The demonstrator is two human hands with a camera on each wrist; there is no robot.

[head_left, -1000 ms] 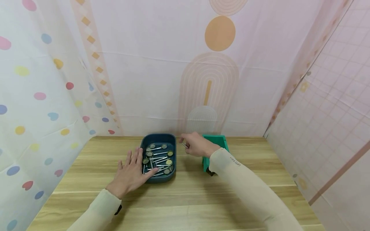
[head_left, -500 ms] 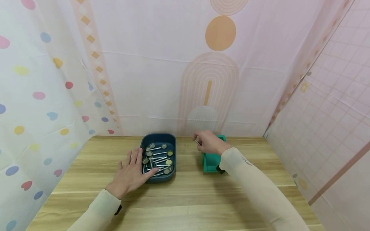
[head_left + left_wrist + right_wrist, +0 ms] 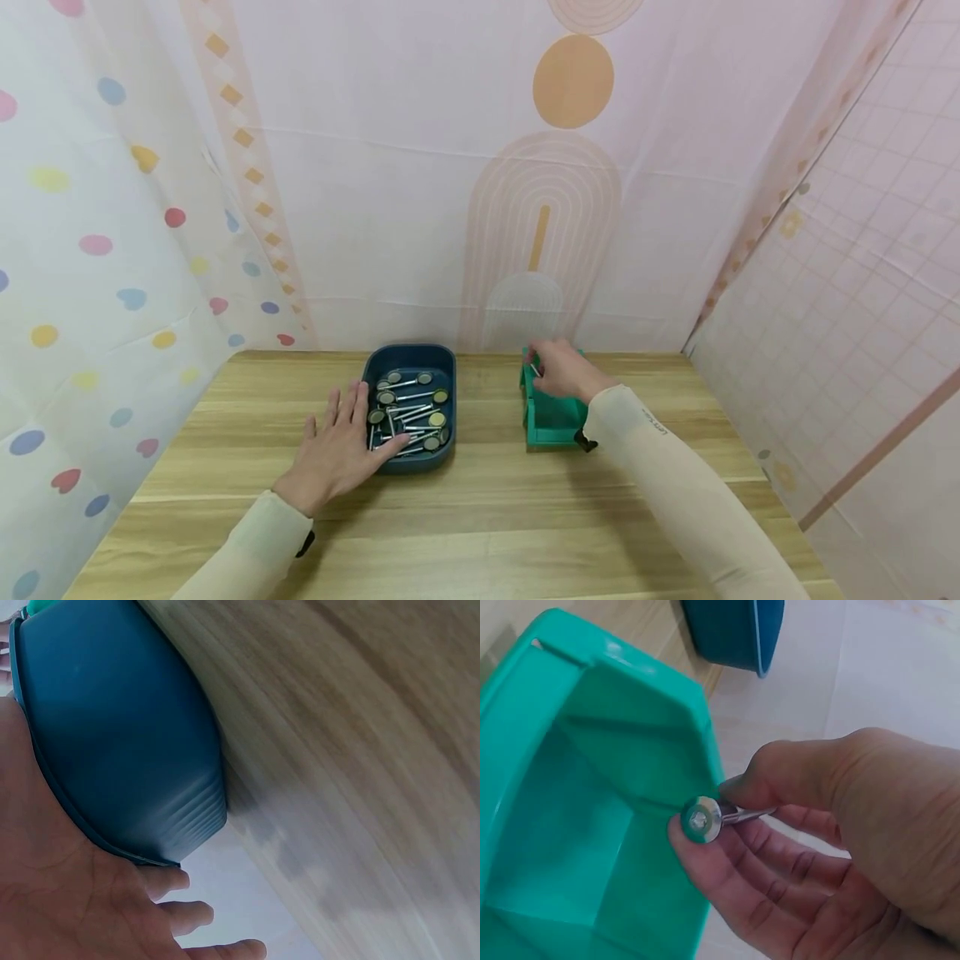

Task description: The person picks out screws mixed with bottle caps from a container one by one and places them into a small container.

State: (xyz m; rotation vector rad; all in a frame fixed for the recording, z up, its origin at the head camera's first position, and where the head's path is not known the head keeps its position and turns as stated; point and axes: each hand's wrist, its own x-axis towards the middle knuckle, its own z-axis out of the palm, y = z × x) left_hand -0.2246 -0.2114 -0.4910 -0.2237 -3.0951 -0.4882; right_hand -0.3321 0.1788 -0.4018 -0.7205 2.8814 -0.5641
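My right hand is over the green plastic bin, pinching a silver bolt between thumb and fingers. The bolt has a wide round head with a socket in its middle; its shank runs back between the fingers. My left hand rests on the left rim of the dark blue tray, its fingers straight and its thumb reaching over the tray's inside. Several similar bolts with round heads lie in the tray, pointing various ways. In the right wrist view, the part of the bin's inside that shows holds nothing.
Tray and bin stand apart on a wood-grain table, both near its back edge. A patterned curtain hangs right behind them, and more curtains flank the table at left and right.
My right hand has moved right with the bolt, from between the two containers to above the green bin. My left hand has stayed on the tray's rim.
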